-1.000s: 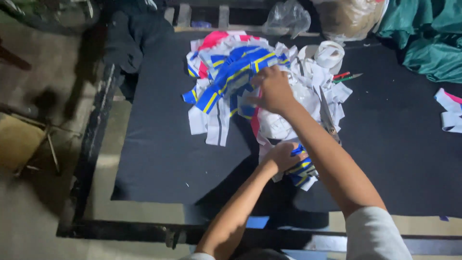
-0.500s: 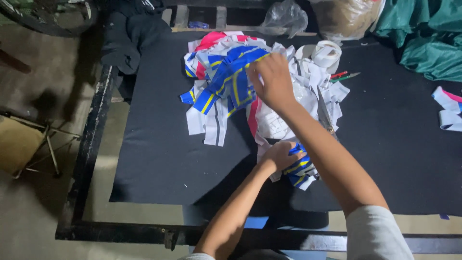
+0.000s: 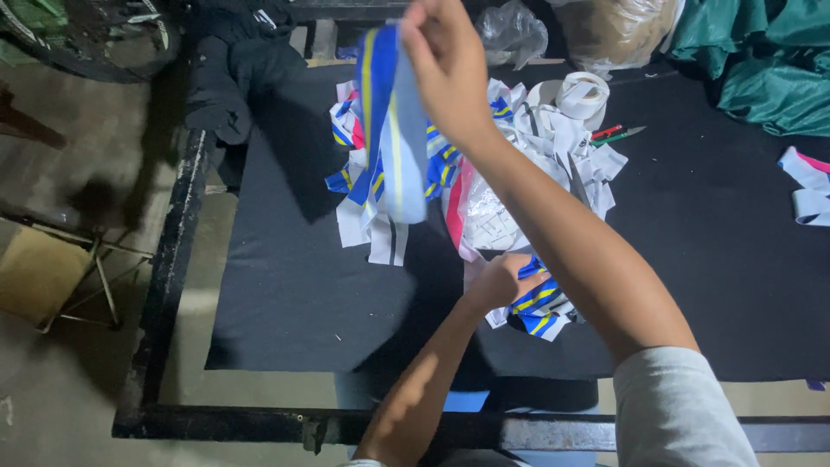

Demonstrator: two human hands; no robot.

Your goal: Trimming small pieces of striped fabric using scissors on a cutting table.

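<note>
Right hand (image 3: 445, 60) holds striped strip (image 3: 389, 121), dangling below it.

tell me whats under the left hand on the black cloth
Under the left hand lies a small stack of blue, yellow and white fabric strips on the black cloth. How many strips cannot be seen; the hand covers part.

Clear plastic bags (image 3: 519, 30) sit crumpled at the table's (image 3: 285, 285) far edge.

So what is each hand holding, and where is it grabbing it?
The right hand pinches a blue, yellow and white striped cloth strip by its top end, so it hangs down. The left hand rests on a small stack of striped pieces; its grip cannot be told.
</note>
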